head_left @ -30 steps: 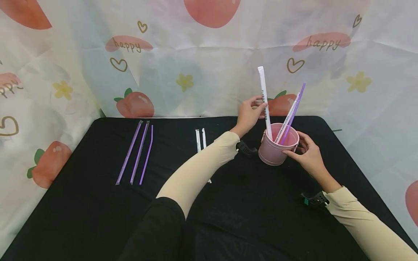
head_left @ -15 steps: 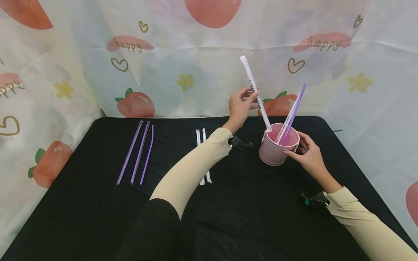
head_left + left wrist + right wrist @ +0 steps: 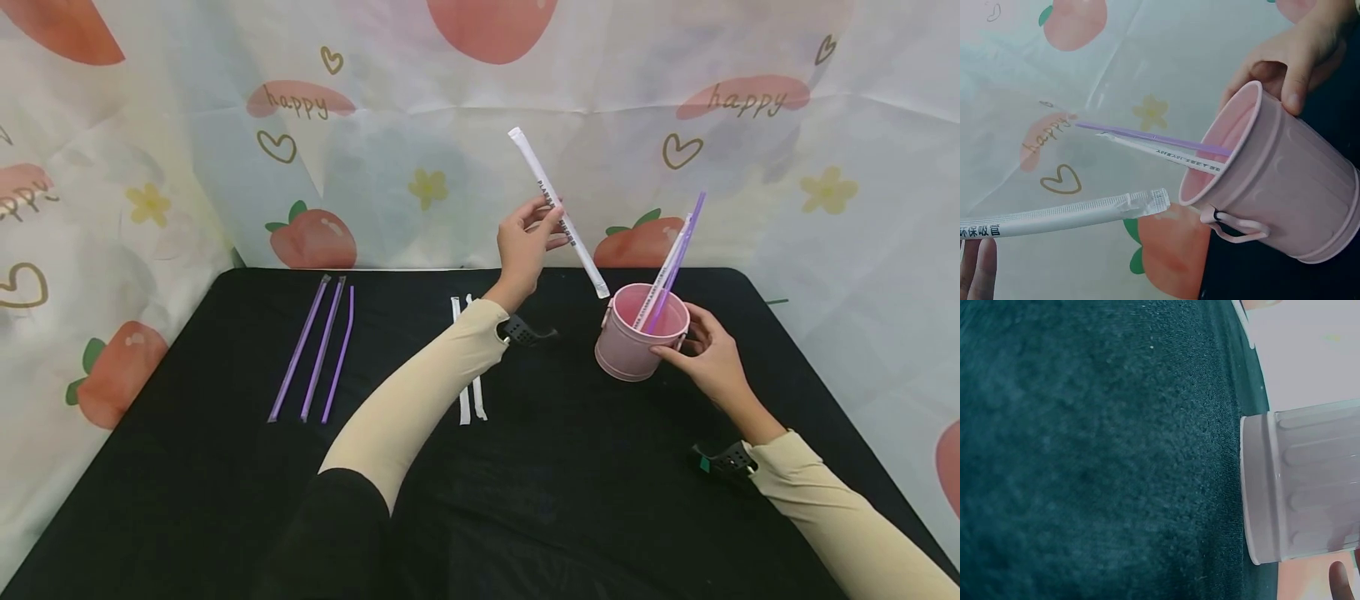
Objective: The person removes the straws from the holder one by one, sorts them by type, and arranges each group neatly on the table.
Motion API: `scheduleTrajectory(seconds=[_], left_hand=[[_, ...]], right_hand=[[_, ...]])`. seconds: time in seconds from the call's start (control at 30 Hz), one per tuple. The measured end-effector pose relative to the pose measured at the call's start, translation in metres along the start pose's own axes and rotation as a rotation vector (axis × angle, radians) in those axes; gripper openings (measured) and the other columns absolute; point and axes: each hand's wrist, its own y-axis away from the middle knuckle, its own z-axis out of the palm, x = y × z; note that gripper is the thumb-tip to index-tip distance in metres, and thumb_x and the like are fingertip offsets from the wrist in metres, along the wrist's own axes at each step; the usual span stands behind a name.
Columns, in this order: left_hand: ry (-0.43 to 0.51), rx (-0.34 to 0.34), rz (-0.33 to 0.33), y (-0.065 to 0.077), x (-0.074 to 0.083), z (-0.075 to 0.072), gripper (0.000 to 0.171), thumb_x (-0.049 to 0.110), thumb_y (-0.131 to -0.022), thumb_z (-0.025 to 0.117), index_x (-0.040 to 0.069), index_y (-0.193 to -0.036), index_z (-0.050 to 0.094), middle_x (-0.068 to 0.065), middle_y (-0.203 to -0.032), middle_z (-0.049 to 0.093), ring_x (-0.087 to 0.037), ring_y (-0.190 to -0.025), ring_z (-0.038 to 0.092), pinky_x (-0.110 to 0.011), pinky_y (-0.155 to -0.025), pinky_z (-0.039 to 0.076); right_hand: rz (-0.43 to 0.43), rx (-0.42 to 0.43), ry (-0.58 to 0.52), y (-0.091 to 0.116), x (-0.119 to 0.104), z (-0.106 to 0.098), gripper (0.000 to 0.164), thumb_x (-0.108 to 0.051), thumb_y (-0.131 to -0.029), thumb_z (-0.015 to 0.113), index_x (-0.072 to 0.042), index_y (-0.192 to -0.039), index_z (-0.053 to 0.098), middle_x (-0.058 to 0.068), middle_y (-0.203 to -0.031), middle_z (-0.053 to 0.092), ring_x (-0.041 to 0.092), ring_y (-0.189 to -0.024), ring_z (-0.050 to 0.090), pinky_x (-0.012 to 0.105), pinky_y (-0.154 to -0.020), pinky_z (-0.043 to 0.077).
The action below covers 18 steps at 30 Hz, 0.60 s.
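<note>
My left hand (image 3: 525,246) pinches a white paper-wrapped straw (image 3: 572,235) between thumb and fingers. The straw slants down to the right, its lower end just left of the bucket's rim and apart from it. In the left wrist view, printing shows on the straw's wrapper (image 3: 1085,215). My right hand (image 3: 712,358) holds the pink bucket (image 3: 626,354) by its right side, thumb in front. Inside the bucket lean a thin white wrapped straw (image 3: 662,275) and a purple straw (image 3: 687,236). The right wrist view shows the bucket's lower wall (image 3: 1319,481) but little of the hand.
Three purple straws (image 3: 322,350) lie side by side on the black tablecloth (image 3: 187,467) at the left. Two white wrapped straws (image 3: 464,407) lie mid-table, partly hidden by the left forearm. A printed fabric backdrop (image 3: 450,150) stands behind the table.
The white wrapped straw in my left hand has come up out of the bucket and moved left, tilting further over. My right hand and the bucket have stayed in place.
</note>
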Motion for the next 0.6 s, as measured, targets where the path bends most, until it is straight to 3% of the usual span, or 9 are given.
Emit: scheduleTrajectory(seconds=[0.27, 0.6], left_hand=[[0.016, -0.023, -0.003, 0.012, 0.012, -0.016, 0.031, 0.004, -0.088, 0.063, -0.007, -0.117, 0.061, -0.025, -0.101, 0.065, -0.006, -0.07, 0.066, -0.032, -0.069, 0.06], [-0.049, -0.065, -0.04, 0.027, 0.028, -0.04, 0.031, 0.002, -0.086, 0.065, -0.005, -0.116, 0.062, -0.024, -0.102, 0.066, -0.005, -0.066, 0.064, -0.032, -0.068, 0.06]], right_hand=[[-0.005, 0.005, -0.02, 0.001, -0.001, -0.001, 0.07, 0.006, -0.077, 0.072, 0.005, -0.137, 0.037, -0.012, -0.124, 0.049, -0.014, -0.102, 0.048, -0.002, -0.079, 0.042], [-0.007, 0.001, -0.029, -0.001, 0.002, 0.001, 0.071, 0.004, -0.077, 0.073, 0.003, -0.138, 0.037, -0.013, -0.124, 0.049, -0.013, -0.104, 0.048, -0.002, -0.079, 0.042]])
